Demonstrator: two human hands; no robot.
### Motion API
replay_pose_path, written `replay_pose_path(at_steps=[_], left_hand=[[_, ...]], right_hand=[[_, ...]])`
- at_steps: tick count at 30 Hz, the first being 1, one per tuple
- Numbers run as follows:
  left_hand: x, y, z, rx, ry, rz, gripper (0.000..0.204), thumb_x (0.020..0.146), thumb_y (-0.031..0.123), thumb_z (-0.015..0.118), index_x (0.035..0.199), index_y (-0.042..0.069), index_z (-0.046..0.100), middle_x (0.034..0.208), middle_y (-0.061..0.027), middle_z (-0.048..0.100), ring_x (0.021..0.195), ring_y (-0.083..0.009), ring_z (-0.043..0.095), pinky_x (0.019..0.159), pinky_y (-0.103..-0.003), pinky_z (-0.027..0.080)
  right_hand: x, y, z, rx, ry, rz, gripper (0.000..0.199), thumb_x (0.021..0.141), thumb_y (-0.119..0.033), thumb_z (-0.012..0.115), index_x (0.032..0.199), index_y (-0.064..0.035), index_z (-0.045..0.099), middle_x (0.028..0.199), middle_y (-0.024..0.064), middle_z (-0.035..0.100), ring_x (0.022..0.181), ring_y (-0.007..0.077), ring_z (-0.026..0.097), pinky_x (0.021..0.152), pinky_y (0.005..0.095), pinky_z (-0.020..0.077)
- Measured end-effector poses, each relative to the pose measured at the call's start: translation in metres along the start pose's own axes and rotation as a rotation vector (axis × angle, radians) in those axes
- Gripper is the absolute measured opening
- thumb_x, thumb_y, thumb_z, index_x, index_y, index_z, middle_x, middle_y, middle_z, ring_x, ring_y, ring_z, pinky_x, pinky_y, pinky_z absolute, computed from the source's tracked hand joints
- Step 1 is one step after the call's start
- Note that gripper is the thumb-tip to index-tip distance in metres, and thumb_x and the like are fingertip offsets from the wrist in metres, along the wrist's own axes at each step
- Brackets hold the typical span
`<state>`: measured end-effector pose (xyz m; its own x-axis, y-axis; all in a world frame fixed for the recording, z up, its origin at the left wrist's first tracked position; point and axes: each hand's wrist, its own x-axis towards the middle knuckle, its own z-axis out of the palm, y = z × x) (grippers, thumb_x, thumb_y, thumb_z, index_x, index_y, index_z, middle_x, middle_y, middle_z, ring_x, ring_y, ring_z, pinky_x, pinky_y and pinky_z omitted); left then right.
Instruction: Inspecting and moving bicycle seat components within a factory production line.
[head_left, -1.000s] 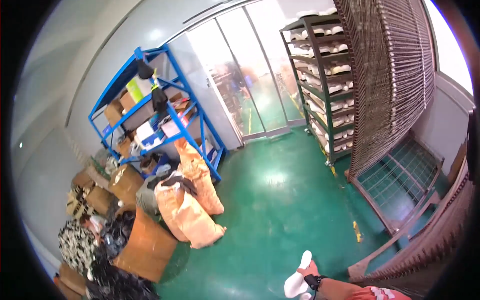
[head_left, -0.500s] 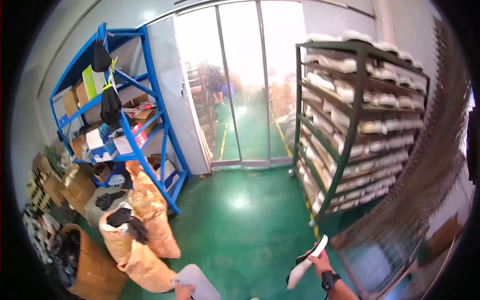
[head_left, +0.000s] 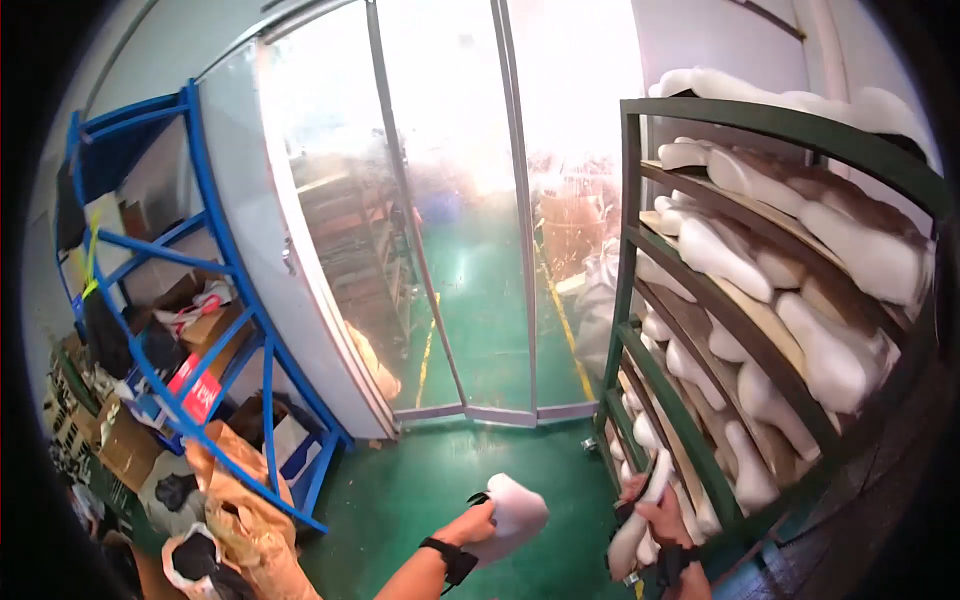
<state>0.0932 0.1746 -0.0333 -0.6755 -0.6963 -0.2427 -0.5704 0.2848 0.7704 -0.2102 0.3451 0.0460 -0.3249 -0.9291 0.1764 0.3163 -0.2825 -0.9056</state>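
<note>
Before glass doors (head_left: 462,320): white pad (head_left: 520,515) clasped at one end in left hand (head_left: 475,523), likely sparing its broad face; second pad (head_left: 628,546) in right hand (head_left: 668,520), fingers wrapped round its slim part, presumably for control, beside rack's (head_left: 630,200) lower left edge.

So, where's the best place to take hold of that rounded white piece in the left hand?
Probably the left edge of the rounded white piece, coming from the left, as the left hand does. That edge faces the hand, while the broad, smooth face seems to offer less for fingers to wrap around.
</note>
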Motion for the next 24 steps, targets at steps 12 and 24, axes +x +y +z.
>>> replay_pose_path(at_steps=[12,24], left_hand=[[0.477,0.041,-0.2,-0.076,-0.355,0.317,0.026,0.082,0.012,0.05,0.105,0.001,0.053,0.101,-0.0063,0.057,0.094,-0.019,0.052,0.082,-0.034,0.04],[0.82,-0.021,-0.407,0.004,-0.208,0.404,0.049,0.065,0.004,0.053,0.114,0.004,0.05,0.092,-0.006,0.057,0.08,-0.0156,0.052,0.07,-0.029,0.043]], right_hand=[[0.557,-0.013,0.117,0.002,-0.61,0.094,0.06,0.066,-0.014,0.064,0.119,0.0036,0.042,0.091,0.0109,0.059,0.083,0.0202,0.058,0.077,0.0331,0.0467],[0.97,-0.009,0.126,-0.027,-1.017,0.086,0.052,0.065,-0.023,0.063,0.109,0.0003,0.048,0.1,0.0074,0.053,0.09,0.0142,0.05,0.081,0.0295,0.0416]])
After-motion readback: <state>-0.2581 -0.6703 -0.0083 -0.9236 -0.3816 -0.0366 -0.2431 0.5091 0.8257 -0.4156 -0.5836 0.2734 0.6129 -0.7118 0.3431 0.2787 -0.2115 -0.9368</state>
